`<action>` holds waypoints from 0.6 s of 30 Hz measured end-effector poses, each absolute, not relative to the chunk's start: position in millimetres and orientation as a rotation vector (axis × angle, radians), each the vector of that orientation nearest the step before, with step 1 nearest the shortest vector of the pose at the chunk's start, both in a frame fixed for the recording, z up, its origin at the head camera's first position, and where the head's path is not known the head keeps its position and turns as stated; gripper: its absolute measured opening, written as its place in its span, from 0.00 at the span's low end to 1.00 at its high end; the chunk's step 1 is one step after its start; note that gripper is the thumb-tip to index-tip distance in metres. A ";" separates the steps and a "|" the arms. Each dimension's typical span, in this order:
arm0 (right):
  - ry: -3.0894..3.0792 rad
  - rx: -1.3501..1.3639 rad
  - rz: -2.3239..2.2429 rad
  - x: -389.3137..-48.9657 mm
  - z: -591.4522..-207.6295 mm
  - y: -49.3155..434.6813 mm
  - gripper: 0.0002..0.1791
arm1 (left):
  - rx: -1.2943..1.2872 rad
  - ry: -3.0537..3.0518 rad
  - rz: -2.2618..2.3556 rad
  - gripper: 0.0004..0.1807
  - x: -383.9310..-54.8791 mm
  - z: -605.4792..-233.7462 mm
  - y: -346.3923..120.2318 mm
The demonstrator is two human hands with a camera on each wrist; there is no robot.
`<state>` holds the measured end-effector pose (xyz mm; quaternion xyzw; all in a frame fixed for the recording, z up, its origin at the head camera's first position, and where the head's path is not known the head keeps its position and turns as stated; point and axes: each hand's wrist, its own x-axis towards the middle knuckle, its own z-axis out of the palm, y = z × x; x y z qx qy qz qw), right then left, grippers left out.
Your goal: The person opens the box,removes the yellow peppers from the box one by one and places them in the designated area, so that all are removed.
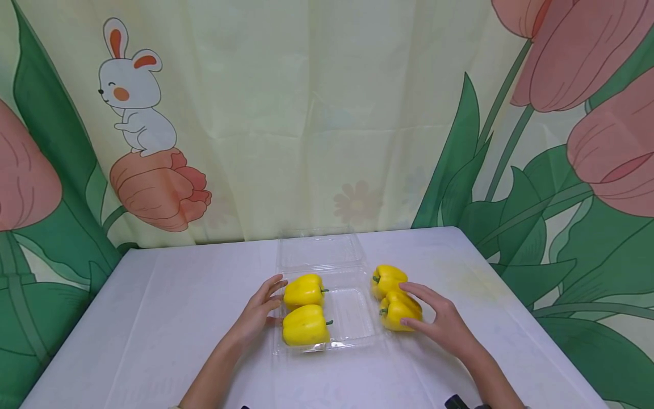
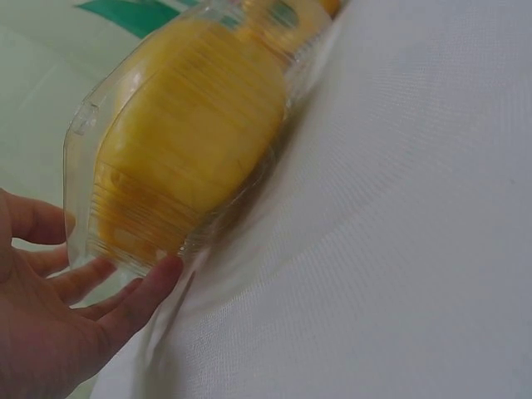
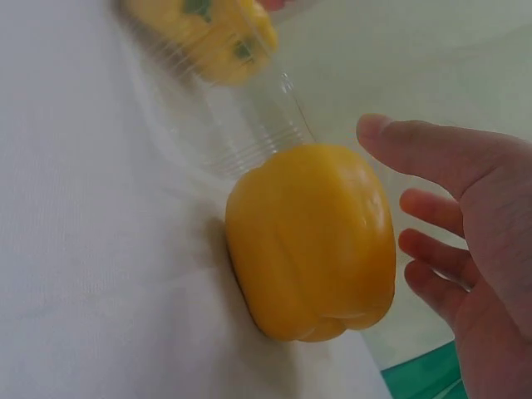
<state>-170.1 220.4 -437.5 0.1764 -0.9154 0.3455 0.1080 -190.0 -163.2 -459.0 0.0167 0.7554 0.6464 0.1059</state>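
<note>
Seemingly mid-loading: two yellow peppers (image 1: 305, 325) inside clear container (image 1: 352, 312), two loose peppers (image 1: 401, 309) just right, on table (image 1: 168, 318); left hand (image 1: 259, 311) at container, right hand (image 1: 441, 319) at loose pair, fingers apart; next, probably, gripping.

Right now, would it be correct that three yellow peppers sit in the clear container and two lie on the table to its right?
Not quite: the head view shows only two yellow peppers in the clear container; the other two peppers do lie on the table to its right.
</note>
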 end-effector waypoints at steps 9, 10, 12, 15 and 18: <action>-2.661 0.560 1.017 -171.5 -433.5 213.8 0.34 | 0.021 2.227 1.900 0.31 -190.6 -459.3 -163.8; -2.660 0.566 1.017 -171.9 -433.2 212.8 0.34 | 0.024 2.230 1.900 0.31 -190.5 -459.3 -163.7; -2.658 0.575 1.015 -172.4 -432.6 210.7 0.34 | 0.024 2.233 1.902 0.31 -190.5 -459.9 -163.8; -2.660 0.578 1.015 -172.8 -431.3 207.3 0.34 | 0.024 2.232 1.904 0.31 -190.6 -459.8 -163.5; -2.657 0.584 1.016 -173.0 -430.3 204.2 0.34 | 0.020 2.219 1.912 0.31 -190.9 -459.4 -162.8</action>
